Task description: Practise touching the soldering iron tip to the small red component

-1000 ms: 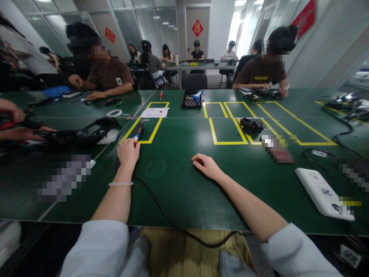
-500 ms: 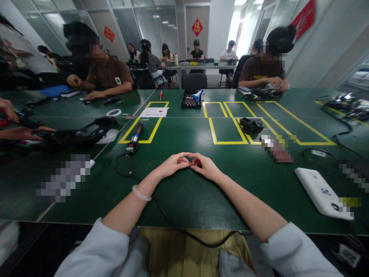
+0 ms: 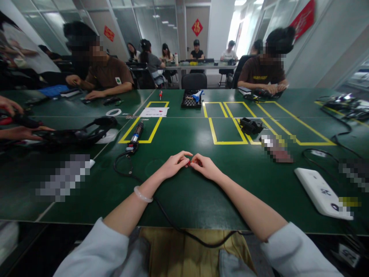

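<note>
My left hand (image 3: pixel 176 163) and my right hand (image 3: pixel 204 165) meet above the green table, thumbs and fingers pinched together. Between their fingertips is a small red-orange piece (image 3: pixel 189 163), mostly covered by the fingers, so its kind does not show. Both hands appear to grip it, one from each side. Beyond my left hand, an electric screwdriver (image 3: pixel 136 134) lies on the table, its black cable (image 3: pixel 170 221) running under my left wrist toward the front edge. A black plastic part (image 3: pixel 251 125) rests past my right hand.
Yellow tape (image 3: pixel 230 143) marks rectangles on the table. A black tray (image 3: pixel 190 100) with a blue-and-white item stands at the back. To the right lies a white power bank (image 3: pixel 323 192). A roll of white tape (image 3: pixel 113 112) is at the left, near a co-worker's hands (image 3: pixel 25 132).
My hands have shifted slightly and the fingertips have turned the small piece, which now shows more red. The left index finger has lifted away from the right hand's fingers.
</note>
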{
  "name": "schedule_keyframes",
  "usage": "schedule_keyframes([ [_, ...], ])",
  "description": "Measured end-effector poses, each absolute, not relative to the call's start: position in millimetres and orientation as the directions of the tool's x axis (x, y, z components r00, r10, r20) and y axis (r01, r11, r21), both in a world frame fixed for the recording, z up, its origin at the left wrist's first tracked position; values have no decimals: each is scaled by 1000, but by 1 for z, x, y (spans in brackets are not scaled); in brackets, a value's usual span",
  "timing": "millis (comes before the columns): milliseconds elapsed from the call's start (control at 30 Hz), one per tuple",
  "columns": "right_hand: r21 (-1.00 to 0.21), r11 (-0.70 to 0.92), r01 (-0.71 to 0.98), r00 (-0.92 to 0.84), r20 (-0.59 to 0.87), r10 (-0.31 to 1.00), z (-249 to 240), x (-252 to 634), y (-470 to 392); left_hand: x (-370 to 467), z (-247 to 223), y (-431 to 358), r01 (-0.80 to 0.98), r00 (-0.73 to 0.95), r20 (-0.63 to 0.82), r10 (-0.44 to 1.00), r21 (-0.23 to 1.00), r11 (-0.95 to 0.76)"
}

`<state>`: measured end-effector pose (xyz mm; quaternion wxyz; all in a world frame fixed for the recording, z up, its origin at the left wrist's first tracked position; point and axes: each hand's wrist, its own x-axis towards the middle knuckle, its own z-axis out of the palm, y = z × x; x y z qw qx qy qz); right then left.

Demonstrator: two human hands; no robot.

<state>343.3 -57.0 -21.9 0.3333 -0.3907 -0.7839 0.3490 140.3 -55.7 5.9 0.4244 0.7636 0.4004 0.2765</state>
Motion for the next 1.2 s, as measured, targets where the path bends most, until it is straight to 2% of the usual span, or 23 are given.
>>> schedule_keyframes([
  [233, -816, 422, 396, -465, 218, 858, -20, 345, -55, 144, 8, -61, 490, 526, 183, 830, 732, -472],
  [400, -887, 397, 234, -462, 258, 849, -22, 343, -57, 142, 6, -59, 490, 513, 185, 838, 739, -462],
  [533, -883, 412, 223, -461, 277, 843, -23, 344, -57, 142, 10, -61, 487, 536, 160, 829, 743, -459],
  [600, -875, 418, 246, -451, 278, 848, -23, 344, -56, 138, 12, -57, 543, 520, 177, 836, 687, -483],
  [700, -865, 421, 273, -443, 275, 853, -24, 346, -55, 119, 13, -43, 713, 403, 263, 877, 511, -480],
  [800, -863, 419, 282, -450, 267, 853, -26, 347, -53, 85, 11, -24, 915, 172, 377, 910, 281, -289],
  [900, -858, 423, 292, -457, 264, 850, -26, 347, -53, 45, 8, -11, 989, -125, 445, 887, 131, 74],
  [1000, -851, 427, 305, -457, 262, 850, -26, 346, -54, 12, 4, -5, 955, -296, 378, 877, 91, 283],
  [1100, -850, 428, 309, -458, 262, 850, -27, 345, -54, -10, 1, 0, 946, -324, 255, 911, 88, 312],
  [1200, -851, 429, 301, -459, 265, 848, -27, 345, -54, -22, 0, 4, 938, -347, 230, 909, 104, 331],
])
